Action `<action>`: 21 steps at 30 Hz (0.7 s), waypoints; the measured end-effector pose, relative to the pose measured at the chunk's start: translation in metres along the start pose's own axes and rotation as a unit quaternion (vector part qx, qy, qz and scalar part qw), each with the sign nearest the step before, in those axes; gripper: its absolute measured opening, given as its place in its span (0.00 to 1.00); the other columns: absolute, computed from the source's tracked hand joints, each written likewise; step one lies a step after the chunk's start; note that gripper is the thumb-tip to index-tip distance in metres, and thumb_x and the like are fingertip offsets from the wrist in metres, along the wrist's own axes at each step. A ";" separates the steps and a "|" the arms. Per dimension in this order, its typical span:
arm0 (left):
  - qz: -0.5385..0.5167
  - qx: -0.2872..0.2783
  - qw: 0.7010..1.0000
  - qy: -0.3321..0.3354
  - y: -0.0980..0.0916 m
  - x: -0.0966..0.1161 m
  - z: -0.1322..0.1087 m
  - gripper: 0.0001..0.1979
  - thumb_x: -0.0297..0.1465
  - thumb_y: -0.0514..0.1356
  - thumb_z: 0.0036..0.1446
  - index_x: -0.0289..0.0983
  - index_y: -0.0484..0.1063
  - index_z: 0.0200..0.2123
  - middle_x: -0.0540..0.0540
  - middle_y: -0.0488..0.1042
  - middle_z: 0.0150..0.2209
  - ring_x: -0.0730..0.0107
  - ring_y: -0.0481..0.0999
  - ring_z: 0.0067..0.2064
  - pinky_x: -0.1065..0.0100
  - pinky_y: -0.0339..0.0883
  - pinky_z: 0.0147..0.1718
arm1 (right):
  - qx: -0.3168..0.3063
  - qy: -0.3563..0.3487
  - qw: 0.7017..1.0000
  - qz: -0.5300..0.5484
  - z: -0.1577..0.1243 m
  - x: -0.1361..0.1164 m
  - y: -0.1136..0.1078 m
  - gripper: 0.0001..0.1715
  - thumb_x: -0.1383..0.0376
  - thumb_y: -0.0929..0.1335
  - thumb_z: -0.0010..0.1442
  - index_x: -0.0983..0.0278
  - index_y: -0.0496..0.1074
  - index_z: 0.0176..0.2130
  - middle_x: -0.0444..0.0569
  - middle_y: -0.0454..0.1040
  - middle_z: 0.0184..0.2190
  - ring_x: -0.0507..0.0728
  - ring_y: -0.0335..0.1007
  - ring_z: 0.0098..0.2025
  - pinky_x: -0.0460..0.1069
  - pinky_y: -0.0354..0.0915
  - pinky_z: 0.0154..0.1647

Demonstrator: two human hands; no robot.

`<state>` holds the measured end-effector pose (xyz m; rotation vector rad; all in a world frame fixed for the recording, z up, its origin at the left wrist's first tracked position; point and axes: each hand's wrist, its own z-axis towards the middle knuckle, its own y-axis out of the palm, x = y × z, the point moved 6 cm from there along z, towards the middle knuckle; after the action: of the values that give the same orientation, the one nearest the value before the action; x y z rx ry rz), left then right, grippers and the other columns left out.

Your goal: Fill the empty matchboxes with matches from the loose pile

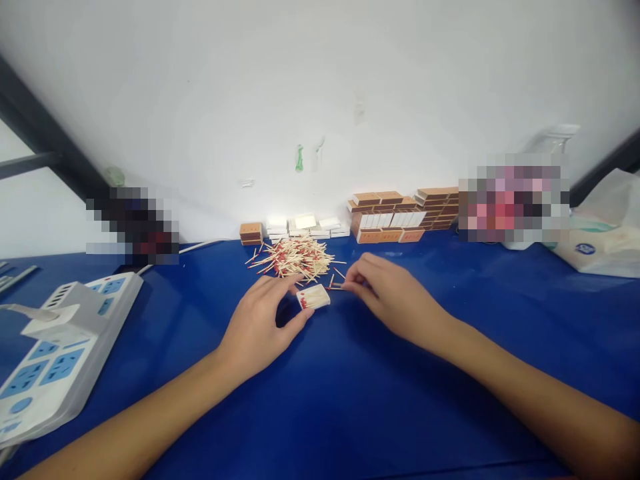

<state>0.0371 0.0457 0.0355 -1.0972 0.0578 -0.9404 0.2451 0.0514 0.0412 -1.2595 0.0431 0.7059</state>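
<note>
A small white matchbox tray [320, 301] with red-tipped matches in it sits on the blue table. My left hand [263, 313] holds the tray by its sides, thumb at the near edge and fingers at the far one. To the right, my right hand [375, 283] has its fingertips pinched at the end of a match [336, 288] lying by the tray; other loose matches lie close by. Just behind the tray is a large heap of matches [300, 257] with red heads. Both hands are low over the table.
Behind the heap stand white trays [305, 223] and a short stack of brown matchboxes [251, 233]. More matchboxes [390, 227] are piled against the wall at right. A power strip [75, 360] lies at left, a tissue pack [600, 233] at far right.
</note>
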 end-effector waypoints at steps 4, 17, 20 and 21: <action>-0.025 -0.025 0.999 0.029 0.006 0.003 -0.002 0.26 0.36 0.67 0.65 0.40 0.68 0.64 0.45 0.80 0.47 0.57 0.77 0.50 0.52 0.73 0.52 | 0.006 -0.063 0.996 0.058 -0.002 -0.013 0.001 0.05 0.67 0.69 0.71 0.63 0.72 0.39 0.48 0.73 0.38 0.57 0.69 0.40 0.50 0.64 0.40; -0.022 -0.040 0.998 0.043 0.009 0.007 -0.005 0.25 0.36 0.66 0.65 0.40 0.68 0.63 0.44 0.80 0.47 0.56 0.77 0.50 0.52 0.72 0.53 | -0.016 -0.103 0.994 -0.014 0.010 0.015 0.013 0.10 0.62 0.69 0.70 0.61 0.77 0.50 0.54 0.71 0.45 0.63 0.66 0.49 0.57 0.67 0.50; -0.021 -0.029 0.999 0.040 0.006 0.007 -0.004 0.25 0.36 0.66 0.66 0.40 0.68 0.63 0.44 0.80 0.46 0.56 0.77 0.49 0.52 0.72 0.53 | -0.021 -0.102 0.994 -0.023 0.013 0.011 0.017 0.07 0.63 0.68 0.71 0.62 0.76 0.41 0.53 0.70 0.42 0.62 0.65 0.47 0.55 0.66 0.47; -0.019 -0.028 0.999 0.040 0.006 0.007 -0.004 0.25 0.36 0.66 0.66 0.40 0.68 0.64 0.44 0.80 0.46 0.56 0.77 0.49 0.51 0.72 0.53 | -0.028 -0.100 0.994 -0.025 0.013 0.010 0.019 0.07 0.64 0.67 0.72 0.62 0.75 0.40 0.53 0.70 0.42 0.62 0.65 0.46 0.55 0.66 0.46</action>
<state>0.0432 0.0384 0.0317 -1.1151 0.1295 -1.0224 0.2389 0.0704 0.0252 -1.2342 -0.1739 0.7916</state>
